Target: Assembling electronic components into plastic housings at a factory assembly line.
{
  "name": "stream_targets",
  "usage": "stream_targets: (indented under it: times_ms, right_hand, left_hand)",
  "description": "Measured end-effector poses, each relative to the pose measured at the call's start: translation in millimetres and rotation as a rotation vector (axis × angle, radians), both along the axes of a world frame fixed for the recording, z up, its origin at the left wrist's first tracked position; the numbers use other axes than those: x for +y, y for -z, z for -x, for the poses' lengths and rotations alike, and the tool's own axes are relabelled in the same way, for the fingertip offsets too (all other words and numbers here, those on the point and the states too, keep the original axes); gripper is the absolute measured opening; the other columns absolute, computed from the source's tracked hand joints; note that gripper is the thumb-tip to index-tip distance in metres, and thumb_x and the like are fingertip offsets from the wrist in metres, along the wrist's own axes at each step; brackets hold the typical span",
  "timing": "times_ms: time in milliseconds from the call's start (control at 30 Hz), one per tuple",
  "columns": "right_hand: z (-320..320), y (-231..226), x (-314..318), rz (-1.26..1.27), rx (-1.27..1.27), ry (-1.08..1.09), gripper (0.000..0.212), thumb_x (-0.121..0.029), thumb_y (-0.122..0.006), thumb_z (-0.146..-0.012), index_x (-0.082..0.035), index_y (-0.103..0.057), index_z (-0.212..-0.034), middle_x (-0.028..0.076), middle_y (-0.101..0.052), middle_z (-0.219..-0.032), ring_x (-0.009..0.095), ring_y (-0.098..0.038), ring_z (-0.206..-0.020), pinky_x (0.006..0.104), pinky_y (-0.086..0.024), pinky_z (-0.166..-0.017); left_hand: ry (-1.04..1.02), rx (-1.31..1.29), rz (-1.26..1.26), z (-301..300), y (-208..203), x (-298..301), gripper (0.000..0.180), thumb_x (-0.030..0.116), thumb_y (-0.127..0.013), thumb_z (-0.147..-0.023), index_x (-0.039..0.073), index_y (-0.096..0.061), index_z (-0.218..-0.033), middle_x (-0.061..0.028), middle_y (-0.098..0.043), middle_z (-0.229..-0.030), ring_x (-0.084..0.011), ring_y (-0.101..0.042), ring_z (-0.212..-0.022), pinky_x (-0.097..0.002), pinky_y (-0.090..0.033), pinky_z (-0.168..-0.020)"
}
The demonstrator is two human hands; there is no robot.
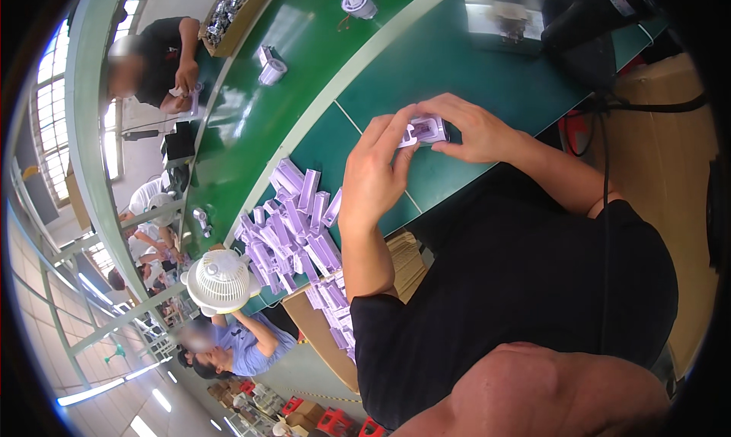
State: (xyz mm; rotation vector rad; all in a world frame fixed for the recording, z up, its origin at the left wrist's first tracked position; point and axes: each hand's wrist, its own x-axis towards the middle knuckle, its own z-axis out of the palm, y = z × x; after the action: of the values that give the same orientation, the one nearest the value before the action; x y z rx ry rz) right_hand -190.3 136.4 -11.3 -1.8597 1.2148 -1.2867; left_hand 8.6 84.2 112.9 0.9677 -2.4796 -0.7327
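Observation:
Above the dark green worktable (343,144), both my hands hold a small lilac plastic casing (432,128) with an open hollow in it. My left hand (373,170) grips its left end, fingers curled over the top and thumb below. At the other end, my right hand (478,130) pinches it between fingers and thumb. My fingers hide part of the casing, and details inside the hollow are too small to make out. Left of my left forearm lies a heaped pile of similar lilac casings (293,228).
More lilac casings lie by a cardboard box (324,346) beyond the table's edge. A green conveyor (312,37) carries white round parts (272,71). Black equipment (590,26) with cables stands at upper right. Co-workers sit leftward, near a white slotted round thing (221,281).

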Motion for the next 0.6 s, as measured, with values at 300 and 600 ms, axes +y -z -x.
stream_targets:
  times_ms: [300, 600]
  right_hand:
    - [23.3, -32.0, 18.9, 0.398, 0.078, 0.345, 0.053, -0.011, -0.084, -0.080, -0.002, -0.063, -0.128, 0.016, -0.064, -0.129, 0.034, -0.061, -0.119, 0.0411, -0.052, -0.100]
    - [125.6, -87.9, 2.0, 0.721, -0.578, 0.755, 0.082, -0.063, -0.043, -0.106, 0.011, -0.039, -0.142, 0.024, -0.059, -0.133, 0.031, -0.062, -0.123, 0.0389, -0.047, -0.107]
  left_hand:
    - [0.111, -0.043, 0.020, 6.3, 2.8, -17.1, 0.047, 0.007, -0.069, -0.093, 0.009, -0.061, -0.139, -0.0146, -0.067, -0.114, -0.0342, -0.067, -0.099, -0.0417, -0.055, -0.083]
    - [0.047, 0.670, -0.507, 24.4, 60.2, -23.0, 0.043, 0.026, -0.049, -0.110, 0.000, -0.056, -0.143, -0.0124, -0.072, -0.117, -0.0196, -0.066, -0.098, -0.0324, -0.052, -0.089]
